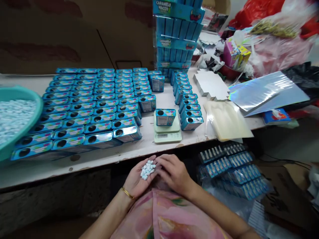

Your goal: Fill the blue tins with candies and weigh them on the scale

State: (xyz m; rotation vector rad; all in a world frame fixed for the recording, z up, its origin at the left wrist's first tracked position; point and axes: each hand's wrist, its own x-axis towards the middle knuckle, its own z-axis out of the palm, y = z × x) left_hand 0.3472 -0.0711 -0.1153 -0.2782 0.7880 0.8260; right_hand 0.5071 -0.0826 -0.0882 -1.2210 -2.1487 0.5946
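Observation:
Palm up, my left hand (139,176) cups a small heap of pale blue and white candies (148,170) over my lap, just below the table edge. My right hand (174,171) is beside it, back upward, its bent fingers at the edge of the left palm; their tips are partly hidden, and whether a candy is between them does not show. Beyond the hands, a blue candy tin (165,117) stands on a pale green kitchen scale (167,136). The opening in its top looks dark.
Rows of blue tins (83,109) cover the table's left half, beside a teal basin (37,116) of candies. More tins (191,114) stand right of the scale. Display boxes (176,43) are stacked behind. Plastic sheets (226,121) overhang the edge; packed tins (231,169) sit below.

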